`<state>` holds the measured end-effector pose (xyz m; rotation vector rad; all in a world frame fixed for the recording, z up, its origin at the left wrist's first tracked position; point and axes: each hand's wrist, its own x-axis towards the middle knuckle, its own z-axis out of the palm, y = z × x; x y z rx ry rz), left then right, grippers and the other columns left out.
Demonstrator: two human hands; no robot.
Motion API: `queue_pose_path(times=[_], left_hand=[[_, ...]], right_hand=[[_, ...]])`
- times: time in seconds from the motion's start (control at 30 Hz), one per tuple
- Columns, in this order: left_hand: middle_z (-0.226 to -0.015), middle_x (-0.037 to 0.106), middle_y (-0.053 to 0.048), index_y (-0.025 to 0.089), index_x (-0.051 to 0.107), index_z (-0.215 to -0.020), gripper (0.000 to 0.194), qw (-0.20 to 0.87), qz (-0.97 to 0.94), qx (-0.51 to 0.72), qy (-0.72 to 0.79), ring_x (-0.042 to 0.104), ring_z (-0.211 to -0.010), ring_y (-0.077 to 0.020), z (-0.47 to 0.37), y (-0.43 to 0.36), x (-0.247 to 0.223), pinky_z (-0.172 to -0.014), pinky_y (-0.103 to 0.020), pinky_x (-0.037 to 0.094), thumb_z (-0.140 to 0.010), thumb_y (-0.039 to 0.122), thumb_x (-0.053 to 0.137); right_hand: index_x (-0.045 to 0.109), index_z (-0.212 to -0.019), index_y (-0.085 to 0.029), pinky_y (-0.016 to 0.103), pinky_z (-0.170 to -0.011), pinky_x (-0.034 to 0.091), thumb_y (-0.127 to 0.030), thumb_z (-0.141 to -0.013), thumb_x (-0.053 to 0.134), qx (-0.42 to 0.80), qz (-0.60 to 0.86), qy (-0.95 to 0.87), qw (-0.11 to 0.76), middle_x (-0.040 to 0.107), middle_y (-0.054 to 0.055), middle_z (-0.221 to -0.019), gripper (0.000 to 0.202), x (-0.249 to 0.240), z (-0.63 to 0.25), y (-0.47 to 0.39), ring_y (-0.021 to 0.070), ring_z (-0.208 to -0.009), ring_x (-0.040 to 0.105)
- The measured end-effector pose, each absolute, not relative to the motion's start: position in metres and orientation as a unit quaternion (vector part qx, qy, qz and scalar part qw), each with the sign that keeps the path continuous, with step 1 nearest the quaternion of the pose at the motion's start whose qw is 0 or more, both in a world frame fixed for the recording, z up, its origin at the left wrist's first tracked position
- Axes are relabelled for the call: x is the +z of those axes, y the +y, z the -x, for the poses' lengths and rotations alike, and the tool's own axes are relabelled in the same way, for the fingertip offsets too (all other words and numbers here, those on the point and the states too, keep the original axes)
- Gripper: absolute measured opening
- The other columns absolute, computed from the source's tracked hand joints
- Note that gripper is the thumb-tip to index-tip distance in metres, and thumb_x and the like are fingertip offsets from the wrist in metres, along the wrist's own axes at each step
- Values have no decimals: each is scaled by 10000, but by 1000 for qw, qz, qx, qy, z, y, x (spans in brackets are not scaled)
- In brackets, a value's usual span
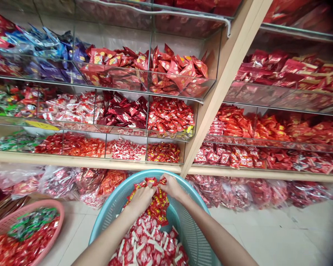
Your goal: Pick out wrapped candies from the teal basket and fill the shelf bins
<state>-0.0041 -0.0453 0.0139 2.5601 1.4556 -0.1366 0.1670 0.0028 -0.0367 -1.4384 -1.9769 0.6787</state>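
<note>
A large teal plastic basket (pixel 192 218) stands on the floor in front of me. In its near part lies a heap of red and white wrapped candies (pixel 144 244). Red and yellow wrapped candies (pixel 158 207) form a smaller pile toward the far side. My left hand (pixel 142 198) is closed at that pile, its fingertips pinching red candy wrappers. Close beside it, my right hand (pixel 170 186) also has its fingers closed around a red and yellow candy near the far rim. The palms and some fingertips are hidden.
A pink basket (pixel 61 214) with red and green packets sits at the lower left. Clear-fronted shelf bins (pixel 133 147) of wrapped sweets rise ahead, split by a slanting wooden post (pixel 211 107). Filled plastic bags (pixel 235 195) line the floor below; tiles (pixel 266 236) show at right.
</note>
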Motion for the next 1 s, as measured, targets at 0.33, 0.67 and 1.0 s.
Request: queue_pose_path(times=[0.33,0.67,1.0], left_hand=[[-1038,575,-70,214,522,-933,177,121,-863,-5,491,577,-930,-219,10,-40,0,-793,-329,434,-769,180,465],[-966,585,-68,195,521,-813,61,136,-862,21,488,579,-886,-201,14,-37,11,-732,-286,417,-799,239,481],[-902,599,-44,194,524,-773,133,148,-847,57,507,595,-787,-173,21,-32,16,-658,-248,396,-817,303,462]], right_hand=[[524,-926,-198,276,-779,397,-149,-760,547,199,531,-783,253,544,49,-963,175,-33,-157,-3,173,-912,531],[471,-1083,-205,296,-829,410,-100,-756,508,214,514,-782,281,533,62,-1057,346,-33,-158,-8,180,-983,530],[432,-1193,-215,320,-867,410,-41,-723,484,234,488,-796,270,532,80,-1159,504,-34,-162,-5,201,-1064,513]])
